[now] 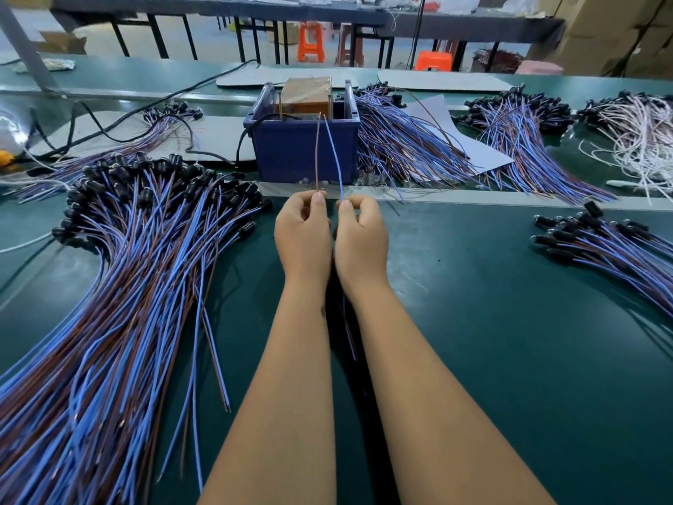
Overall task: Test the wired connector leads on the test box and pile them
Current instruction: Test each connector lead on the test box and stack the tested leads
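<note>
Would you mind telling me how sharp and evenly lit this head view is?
Head view: the left hand and right hand pinching the brown wire and blue wire are sharp; wide-angle bending curves the table edge; the background stools are soft; glare whitens the far left.

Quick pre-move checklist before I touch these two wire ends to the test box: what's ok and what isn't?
1. Left hand pinches the brown wire: ok.
2. Right hand pinches the blue wire: ok.
3. Wire tips apart from each other: ok.
4. Tips reach the top of the test box: ok.
5. Tips touching its contacts: cannot tell.
6. Lead's black connector end in view: not ok, hidden below the hands.
</note>
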A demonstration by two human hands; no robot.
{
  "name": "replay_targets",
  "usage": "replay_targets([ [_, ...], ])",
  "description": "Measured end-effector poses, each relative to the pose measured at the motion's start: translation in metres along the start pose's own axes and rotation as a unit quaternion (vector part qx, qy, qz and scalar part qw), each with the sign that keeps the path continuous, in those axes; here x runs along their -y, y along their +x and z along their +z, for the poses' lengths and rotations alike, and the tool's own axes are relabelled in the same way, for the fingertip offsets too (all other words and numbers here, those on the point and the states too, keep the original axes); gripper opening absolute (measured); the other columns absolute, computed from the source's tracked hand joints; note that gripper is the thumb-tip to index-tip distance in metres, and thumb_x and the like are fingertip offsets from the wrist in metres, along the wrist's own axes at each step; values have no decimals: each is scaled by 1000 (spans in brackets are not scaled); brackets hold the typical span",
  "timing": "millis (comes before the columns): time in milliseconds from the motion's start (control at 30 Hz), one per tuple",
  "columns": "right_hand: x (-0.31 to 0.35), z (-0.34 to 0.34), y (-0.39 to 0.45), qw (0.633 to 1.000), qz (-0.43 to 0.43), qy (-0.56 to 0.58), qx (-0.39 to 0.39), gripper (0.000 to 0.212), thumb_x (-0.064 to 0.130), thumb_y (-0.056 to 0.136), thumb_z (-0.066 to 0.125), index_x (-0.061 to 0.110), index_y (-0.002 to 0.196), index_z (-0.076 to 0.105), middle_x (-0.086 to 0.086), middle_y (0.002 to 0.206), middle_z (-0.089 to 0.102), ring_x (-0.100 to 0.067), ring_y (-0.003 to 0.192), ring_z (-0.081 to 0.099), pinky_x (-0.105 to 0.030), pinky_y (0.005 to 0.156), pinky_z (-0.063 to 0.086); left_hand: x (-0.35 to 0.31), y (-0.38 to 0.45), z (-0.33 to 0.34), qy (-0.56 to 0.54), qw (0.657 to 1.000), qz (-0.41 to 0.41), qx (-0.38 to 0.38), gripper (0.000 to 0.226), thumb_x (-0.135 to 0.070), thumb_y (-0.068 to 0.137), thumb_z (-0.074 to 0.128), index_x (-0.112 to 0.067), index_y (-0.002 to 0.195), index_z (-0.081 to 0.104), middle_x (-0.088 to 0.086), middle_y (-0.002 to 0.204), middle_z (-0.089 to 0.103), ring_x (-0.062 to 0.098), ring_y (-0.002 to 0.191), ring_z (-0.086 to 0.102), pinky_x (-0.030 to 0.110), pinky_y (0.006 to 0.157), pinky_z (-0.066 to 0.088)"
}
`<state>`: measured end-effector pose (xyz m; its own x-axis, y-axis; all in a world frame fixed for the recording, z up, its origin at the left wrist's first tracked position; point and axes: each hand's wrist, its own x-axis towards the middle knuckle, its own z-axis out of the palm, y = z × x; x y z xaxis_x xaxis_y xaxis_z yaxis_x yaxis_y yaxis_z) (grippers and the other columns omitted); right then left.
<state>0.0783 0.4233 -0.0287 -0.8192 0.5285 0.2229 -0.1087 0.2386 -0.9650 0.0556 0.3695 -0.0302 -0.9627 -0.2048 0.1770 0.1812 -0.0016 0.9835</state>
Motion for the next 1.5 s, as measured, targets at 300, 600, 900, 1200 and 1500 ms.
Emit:
replay_targets([
  [300, -4, -22, 6, 999, -20, -41, -16, 21, 24, 99, 46, 30, 80, 49, 21, 48, 47, -4, 45, 39, -22, 50, 29, -3, -1, -9, -50, 997, 7, -59, 20, -22, 100, 52, -26, 86, 65, -8, 64, 51, 1, 49, 40, 15, 50, 36],
  [600, -6, -19, 7, 998, -16, -55, 5, 16, 24, 99, 48, 28, 84, 52, 12, 58, 46, -6, 51, 39, -25, 53, 29, 0, 4, -11, -36, 997, -34, -67, 20, -21, 99, 52, -24, 86, 66, -10, 61, 52, -1, 44, 42, 13, 48, 36],
  [900, -6, -19, 7, 999, -3, -41, 9, 16, 24, 99, 48, 27, 84, 53, 14, 48, 46, -7, 49, 38, -28, 54, 32, 0, 10, -14, -69, 992, -60, -88, 18, -23, 101, 51, -22, 91, 66, -5, 67, 54, 8, 54, 44, 21, 55, 38],
  [1200, -7, -19, 6, 997, -17, -74, 17, 18, 25, 97, 49, 27, 81, 53, 22, 52, 52, -5, 49, 41, -26, 52, 33, 0, 11, -15, -88, 990, -67, -89, 19, -20, 100, 51, -20, 90, 67, -6, 63, 54, 8, 58, 47, 25, 60, 40],
  [1500, -6, -19, 6, 997, -29, -74, 16, 20, 25, 96, 52, 29, 77, 54, 24, 52, 53, -3, 52, 45, -16, 47, 33, 0, 12, -18, -107, 988, -80, -73, 18, -17, 100, 53, -15, 90, 69, -3, 62, 56, 6, 52, 48, 17, 52, 42],
])
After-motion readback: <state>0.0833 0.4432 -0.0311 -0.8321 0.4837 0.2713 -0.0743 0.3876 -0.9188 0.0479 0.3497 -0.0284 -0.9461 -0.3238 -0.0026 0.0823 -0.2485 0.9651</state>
